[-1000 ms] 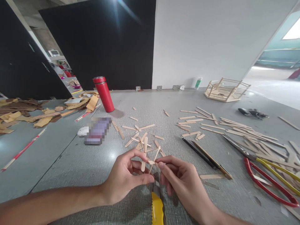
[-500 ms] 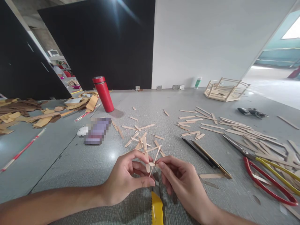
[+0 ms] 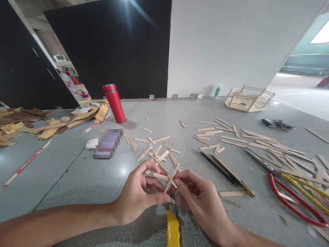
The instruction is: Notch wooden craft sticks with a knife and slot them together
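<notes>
My left hand [image 3: 140, 195] and my right hand [image 3: 199, 200] meet low in the middle of the view, just above the grey table [image 3: 89, 178]. Both pinch a small piece made of crossed wooden sticks [image 3: 164, 173]. The left thumb and fingers grip its left side, the right fingertips its right side. Directly under the hands lies a yellow-handled tool [image 3: 172, 228], partly hidden by them. Beyond the hands lies a scatter of short wooden sticks [image 3: 154, 147].
A red flask [image 3: 114, 103] stands at the back left near a phone [image 3: 108, 143] and a white mouse [image 3: 92, 143]. On the right are red-and-yellow-handled scissors [image 3: 295, 190], dark pens [image 3: 223, 169], many long sticks [image 3: 257, 142] and a stick-built frame [image 3: 248, 97]. Cardboard scraps [image 3: 31, 123] pile far left.
The crossed stick piece has turned between my fingers: its broad stick, upright a second ago, now lies nearly flat. Both hands stay in the same place.
</notes>
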